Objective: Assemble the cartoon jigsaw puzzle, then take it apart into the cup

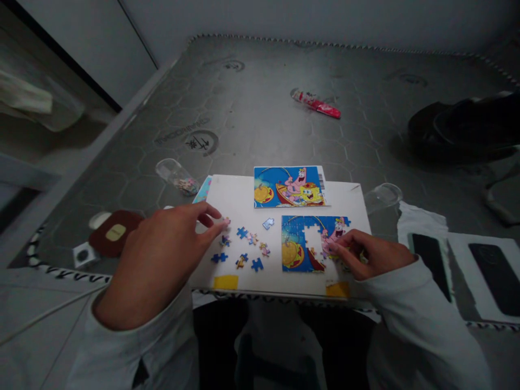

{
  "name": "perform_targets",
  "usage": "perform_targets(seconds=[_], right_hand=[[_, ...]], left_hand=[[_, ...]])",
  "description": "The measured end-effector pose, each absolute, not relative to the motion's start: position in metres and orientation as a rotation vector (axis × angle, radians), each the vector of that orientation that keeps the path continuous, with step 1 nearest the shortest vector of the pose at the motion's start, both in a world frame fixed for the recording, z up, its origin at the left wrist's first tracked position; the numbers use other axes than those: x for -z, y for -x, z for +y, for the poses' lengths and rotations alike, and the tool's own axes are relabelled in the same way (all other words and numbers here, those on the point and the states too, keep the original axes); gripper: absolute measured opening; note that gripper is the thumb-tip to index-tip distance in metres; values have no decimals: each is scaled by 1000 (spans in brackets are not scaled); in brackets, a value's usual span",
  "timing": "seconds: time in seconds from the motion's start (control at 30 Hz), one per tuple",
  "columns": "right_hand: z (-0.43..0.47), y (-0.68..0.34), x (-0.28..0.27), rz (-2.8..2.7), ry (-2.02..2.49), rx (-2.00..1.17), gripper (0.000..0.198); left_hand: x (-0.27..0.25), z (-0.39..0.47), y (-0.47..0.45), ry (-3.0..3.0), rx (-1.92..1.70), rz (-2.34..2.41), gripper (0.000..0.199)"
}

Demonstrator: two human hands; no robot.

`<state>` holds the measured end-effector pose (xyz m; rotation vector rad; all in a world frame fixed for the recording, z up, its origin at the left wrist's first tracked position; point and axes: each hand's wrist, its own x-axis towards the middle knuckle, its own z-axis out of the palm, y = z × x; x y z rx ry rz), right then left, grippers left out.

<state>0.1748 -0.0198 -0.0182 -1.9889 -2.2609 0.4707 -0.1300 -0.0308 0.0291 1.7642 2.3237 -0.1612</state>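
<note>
In the head view, my left hand (pixel 164 249) pinches a small puzzle piece (pixel 226 220) over the left part of the white board (pixel 229 195). My right hand (pixel 374 254) has thumb and forefinger drawn narrow at the right part of the unfinished puzzle (pixel 291 254); I cannot tell whether they grip anything. Loose pieces (pixel 257 264) lie left of it, the picture card (pixel 284 187) on its far side.

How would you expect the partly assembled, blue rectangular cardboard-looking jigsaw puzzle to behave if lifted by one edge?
The puzzle would probably sag or separate, since its jagged edges suggest interlocked seams. The gap near its middle likely weakens it further. Pushed, it might slide across the flat rectangular white board.
</note>
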Motion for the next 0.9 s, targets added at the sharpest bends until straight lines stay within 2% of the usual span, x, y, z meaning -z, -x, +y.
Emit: perform_targets(seconds=[0.3,0.6,0.9], right_hand=[[-20,-170,20,-2232,1997,-452,51],[-19,-176,31,-2208,1992,-467,69],[-20,-174,27,-2221,2015,-487,65]], left_hand=[[-32,-32,134,-1830,37,2279,24],[-30,-35,136,-1830,34,2260,23],[-26,-28,110,-1875,11,2042,18]])
